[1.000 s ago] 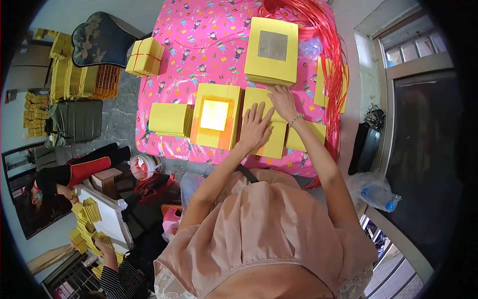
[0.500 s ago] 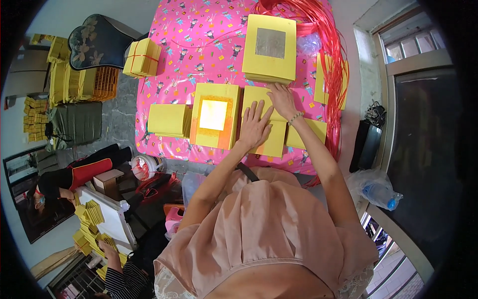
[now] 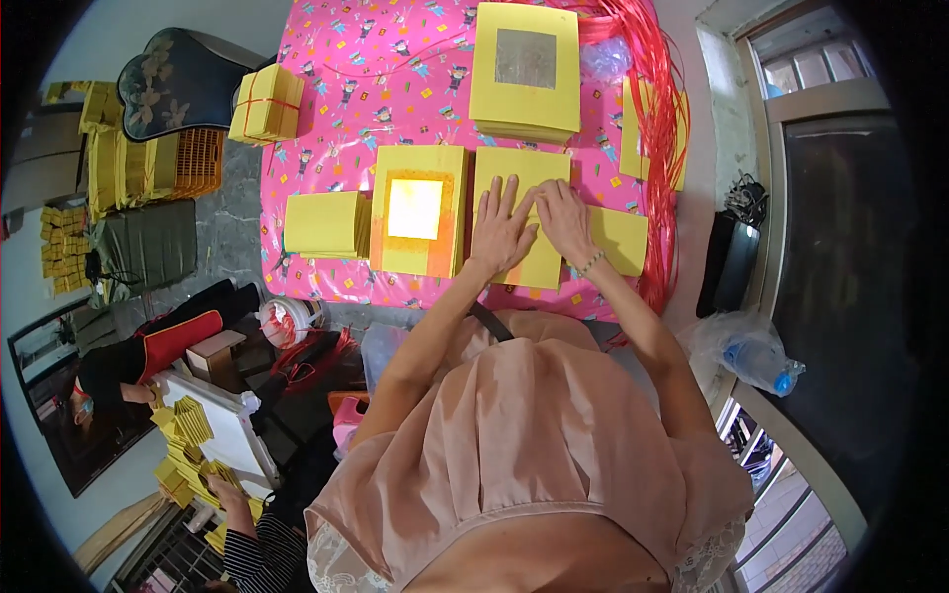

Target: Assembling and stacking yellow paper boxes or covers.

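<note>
On the pink patterned table a yellow paper sheet lies directly in front of me. My left hand rests flat on it with fingers spread. My right hand lies on the same paper beside it, fingers stretched forward, its fingertips close to the left hand's. To the left is a yellow paper stack with a bright gold square and orange patches. Beyond the sheet stands a taller yellow stack with a silver square. By my right wrist is another yellow paper pile. A folded yellow stack sits farther left.
Red plastic strips hang along the table's right side. A tied yellow bundle is at its far left edge. A dark chair stands beyond. At lower left, another person's hand is among yellow papers. A plastic bag with a blue bottle is at right.
My right hand has drawn back toward me from the sheet's far part to beside my left hand. My left hand stays flat on the paper. The view has shifted slightly.
</note>
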A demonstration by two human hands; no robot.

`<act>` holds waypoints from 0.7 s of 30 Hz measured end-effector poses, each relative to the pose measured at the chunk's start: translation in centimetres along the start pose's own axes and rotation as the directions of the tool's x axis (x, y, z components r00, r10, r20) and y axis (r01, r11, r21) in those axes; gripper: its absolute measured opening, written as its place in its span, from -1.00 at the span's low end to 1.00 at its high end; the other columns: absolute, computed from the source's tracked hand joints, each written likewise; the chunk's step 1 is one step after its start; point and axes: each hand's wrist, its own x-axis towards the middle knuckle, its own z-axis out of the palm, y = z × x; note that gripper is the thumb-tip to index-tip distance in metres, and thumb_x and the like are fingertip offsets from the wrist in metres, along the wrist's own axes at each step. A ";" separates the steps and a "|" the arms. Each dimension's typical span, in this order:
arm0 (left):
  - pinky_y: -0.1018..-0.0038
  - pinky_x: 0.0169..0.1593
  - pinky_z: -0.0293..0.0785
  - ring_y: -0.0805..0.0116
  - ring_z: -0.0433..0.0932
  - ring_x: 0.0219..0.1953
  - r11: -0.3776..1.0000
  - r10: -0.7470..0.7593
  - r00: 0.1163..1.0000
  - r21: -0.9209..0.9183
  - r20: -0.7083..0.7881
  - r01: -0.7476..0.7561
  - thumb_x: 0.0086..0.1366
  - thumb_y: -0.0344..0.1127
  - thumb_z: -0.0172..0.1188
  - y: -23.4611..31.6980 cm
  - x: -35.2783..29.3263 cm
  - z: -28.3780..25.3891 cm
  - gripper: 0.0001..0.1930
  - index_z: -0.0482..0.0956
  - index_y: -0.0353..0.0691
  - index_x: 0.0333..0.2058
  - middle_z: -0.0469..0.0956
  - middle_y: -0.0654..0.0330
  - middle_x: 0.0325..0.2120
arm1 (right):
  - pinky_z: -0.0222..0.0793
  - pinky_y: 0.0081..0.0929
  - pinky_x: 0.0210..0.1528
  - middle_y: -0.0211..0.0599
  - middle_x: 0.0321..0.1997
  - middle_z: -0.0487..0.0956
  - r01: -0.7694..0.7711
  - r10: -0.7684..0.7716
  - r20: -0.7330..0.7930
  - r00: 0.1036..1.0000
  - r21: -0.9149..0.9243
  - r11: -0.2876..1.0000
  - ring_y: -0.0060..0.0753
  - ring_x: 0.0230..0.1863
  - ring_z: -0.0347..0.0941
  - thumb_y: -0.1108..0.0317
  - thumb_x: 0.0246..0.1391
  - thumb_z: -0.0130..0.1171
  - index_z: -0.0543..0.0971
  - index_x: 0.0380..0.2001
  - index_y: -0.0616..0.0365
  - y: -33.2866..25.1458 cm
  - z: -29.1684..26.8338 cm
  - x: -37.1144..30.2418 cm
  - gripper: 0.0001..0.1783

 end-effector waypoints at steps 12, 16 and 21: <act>-0.03 0.35 -0.09 -0.21 -0.10 0.38 0.999 -0.002 1.000 0.046 0.013 0.001 0.22 0.11 0.06 0.2 0.1 0.3 -0.26 0.13 0.04 0.34 -0.03 -0.09 0.35 | 0.34 -0.17 -0.18 -0.16 -0.38 0.42 -0.033 0.033 0.004 0.999 0.166 0.986 -0.04 -0.25 0.40 0.37 0.09 0.12 0.41 -0.39 0.15 1.8 1.9 -2.8 -0.87; -0.03 0.35 -0.11 -0.22 -0.10 0.38 0.998 0.019 1.000 0.057 0.018 -0.020 0.19 0.19 0.06 0.2 0.1 0.4 -0.21 0.13 0.02 0.34 -0.03 -0.12 0.35 | 0.34 -0.20 -0.19 -0.20 -0.39 0.41 0.024 -0.020 -0.048 0.999 0.081 0.996 -0.08 -0.26 0.39 0.35 0.06 0.16 0.42 -0.39 0.13 2.1 2.6 -2.8 -0.86; -0.01 0.36 -0.12 -0.23 -0.11 0.38 0.997 -0.051 0.999 0.058 -0.017 0.052 0.16 0.28 0.06 -0.3 -0.9 0.1 -0.14 0.11 -0.04 0.34 -0.04 -0.24 0.33 | 0.34 -0.21 -0.20 -0.23 -0.38 0.42 0.025 -0.021 -0.064 0.998 0.068 0.997 -0.10 -0.25 0.40 0.34 0.06 0.17 0.42 -0.38 0.12 2.1 2.9 -3.2 -0.85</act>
